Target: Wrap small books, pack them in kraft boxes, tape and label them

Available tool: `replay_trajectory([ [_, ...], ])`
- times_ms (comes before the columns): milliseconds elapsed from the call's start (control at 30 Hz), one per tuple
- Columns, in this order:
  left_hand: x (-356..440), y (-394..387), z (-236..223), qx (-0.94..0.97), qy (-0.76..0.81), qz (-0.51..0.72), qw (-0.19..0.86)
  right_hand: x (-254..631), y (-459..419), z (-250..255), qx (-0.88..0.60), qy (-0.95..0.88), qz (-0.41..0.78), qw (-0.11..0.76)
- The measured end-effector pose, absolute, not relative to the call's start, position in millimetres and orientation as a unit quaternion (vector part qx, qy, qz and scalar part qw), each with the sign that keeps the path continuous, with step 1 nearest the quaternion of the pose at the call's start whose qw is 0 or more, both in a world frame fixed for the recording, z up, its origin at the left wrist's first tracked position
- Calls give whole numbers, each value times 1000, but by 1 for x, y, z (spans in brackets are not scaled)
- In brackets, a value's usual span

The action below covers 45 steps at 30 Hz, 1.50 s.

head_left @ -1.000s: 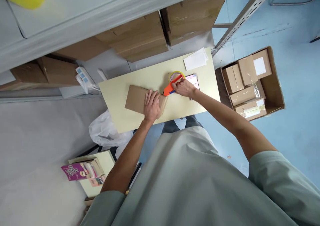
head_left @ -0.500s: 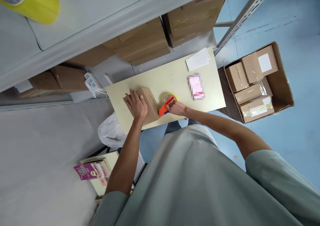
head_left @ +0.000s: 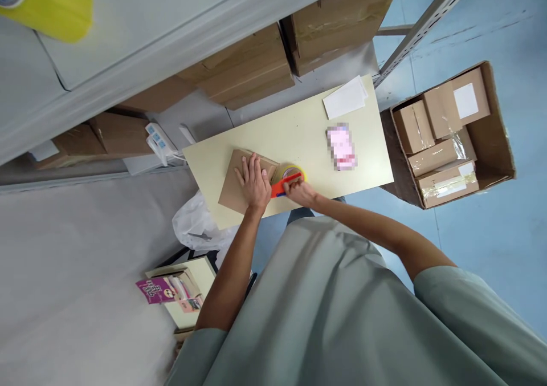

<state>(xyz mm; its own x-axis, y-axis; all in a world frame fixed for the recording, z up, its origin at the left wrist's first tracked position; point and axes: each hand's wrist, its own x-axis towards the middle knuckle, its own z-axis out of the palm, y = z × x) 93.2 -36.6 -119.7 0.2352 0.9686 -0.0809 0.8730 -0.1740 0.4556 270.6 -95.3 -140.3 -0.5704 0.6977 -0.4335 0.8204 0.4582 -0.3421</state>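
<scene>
A brown cardboard box lies on the cream table. My left hand rests on top of it with the fingers stretched out flat. My right hand is wrapped round an orange-red tape dispenser, its front end against the box's right edge beside my left hand. A yellow-rimmed roll of tape sits on the dispenser. Whether tape runs from it onto the box is too small to tell.
White papers and a blurred pink item lie on the table's right part. A large open carton holding several small boxes stands on the floor at right. Boxes fill the shelf behind; a plastic bag hangs at left.
My left hand has shifted right across the box, toward the dispenser. The box now shows a broad flat face. My right hand keeps hold of the tape dispenser at the box's edge.
</scene>
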Motion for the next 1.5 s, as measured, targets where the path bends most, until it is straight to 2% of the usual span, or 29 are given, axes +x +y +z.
replay_trajectory([
  [200,95,-37,-117,768,600,113,195,341,-41,-135,481,844,-197,133],
  [533,93,-31,-120,728,629,139,236,339,-17,-139,465,861,-159,130],
  [733,102,-11,-127,666,688,208,199,341,-12,-138,445,876,-140,123],
  [1000,87,-20,-120,725,634,152,222,306,-54,-132,365,907,-172,122],
  [1333,90,-41,-119,812,528,103,228,262,-101,-139,356,908,-210,75],
  [1500,95,-49,-124,821,506,108,241,259,-109,-137,376,896,-222,83],
])
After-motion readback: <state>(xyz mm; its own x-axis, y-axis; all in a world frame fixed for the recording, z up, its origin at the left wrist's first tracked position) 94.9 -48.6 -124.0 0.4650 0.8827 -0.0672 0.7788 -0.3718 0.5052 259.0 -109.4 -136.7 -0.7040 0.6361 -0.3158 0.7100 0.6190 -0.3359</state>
